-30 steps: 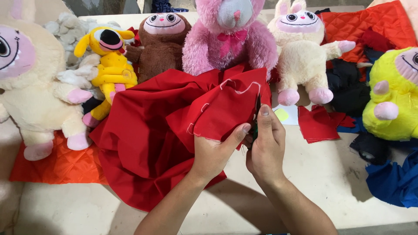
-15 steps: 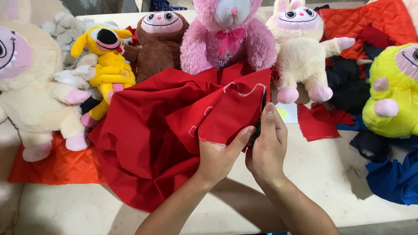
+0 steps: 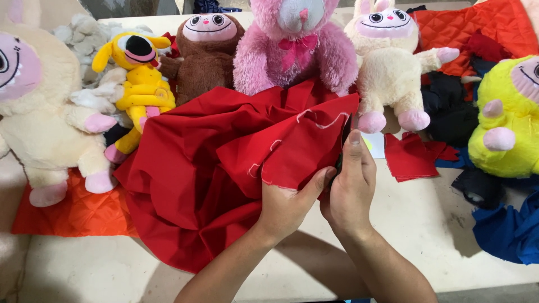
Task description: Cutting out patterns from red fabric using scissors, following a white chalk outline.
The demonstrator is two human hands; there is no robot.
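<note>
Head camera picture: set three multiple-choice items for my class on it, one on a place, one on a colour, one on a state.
1. Where does the pink plush toy sit?
A. Behind the red cloth, between the brown plush toy and the cream plush toy
B. On the blue cloth
C. In front of the hands

2. What colour is the cloth that both hands grip?
A. Blue
B. Red
C. Orange

3. How does the red cloth lie?
A. Folded in a neat square
B. Rolled into a tube
C. Rumpled, with one edge lifted by the hands

Answers:
1 A: it sits between the brown plush toy and the cream plush toy, past the cloth.
2 B: the left hand and right hand pinch red fabric.
3 C: creases run all over it, and its chalk-marked edge is raised.
</note>
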